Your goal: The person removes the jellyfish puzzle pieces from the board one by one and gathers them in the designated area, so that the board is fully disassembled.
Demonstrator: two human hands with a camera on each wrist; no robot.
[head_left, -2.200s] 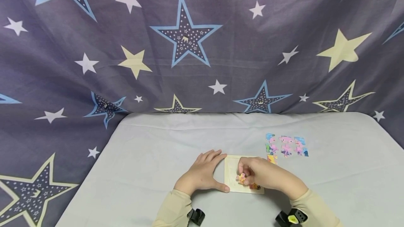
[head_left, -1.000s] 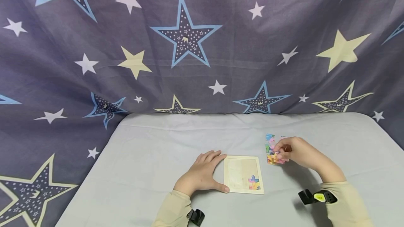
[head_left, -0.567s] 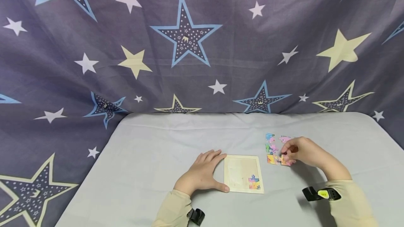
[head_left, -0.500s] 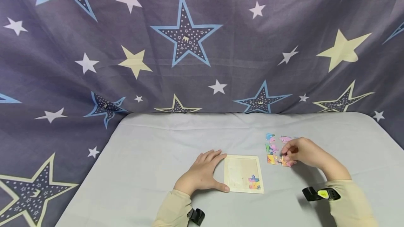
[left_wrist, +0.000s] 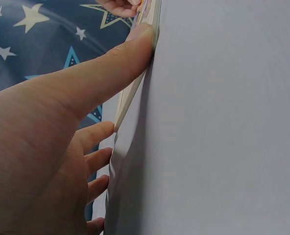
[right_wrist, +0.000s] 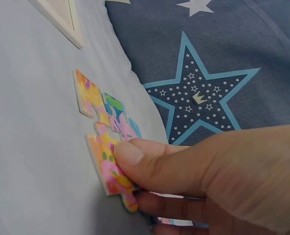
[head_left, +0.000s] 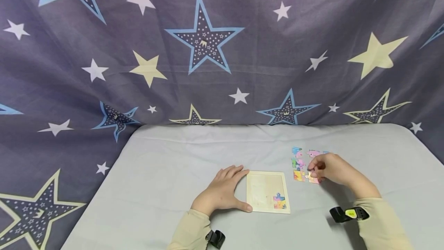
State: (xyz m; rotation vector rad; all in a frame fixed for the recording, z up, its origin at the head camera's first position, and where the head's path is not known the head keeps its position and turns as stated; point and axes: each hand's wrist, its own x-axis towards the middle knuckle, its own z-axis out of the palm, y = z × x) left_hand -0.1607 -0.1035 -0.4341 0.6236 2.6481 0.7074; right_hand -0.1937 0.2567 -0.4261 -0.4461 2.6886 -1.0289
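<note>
My left hand [head_left: 223, 190] rests at the left side of a pale wooden puzzle tray [head_left: 260, 173], thumb at its near corner and index fingertip at its far corner. Its fingers are spread and fairly straight. Two joined jigsaw pieces [head_left: 279, 201] lie in the tray's lower right corner. To the right of the tray, my right hand [head_left: 329, 169] pinches a yellow and pink jigsaw piece [right_wrist: 106, 164], thumb on its face. That piece is close beside a yellow corner piece [right_wrist: 88, 93]; whether they touch is unclear. The right hand hides some pieces behind it.
Loose pieces stand around the right hand: a blue-topped piece [head_left: 296, 151], a green and pink piece [head_left: 298, 163] and a pink face piece [head_left: 313, 153]. A grey-white cloth [head_left: 173, 165] covers the table. A star-patterned curtain [head_left: 222, 80] hangs behind it.
My right hand has moved from over the tray to the loose pieces on the right, carrying the yellow and pink piece. It has shifted slightly left lately. My left hand has stayed put.
</note>
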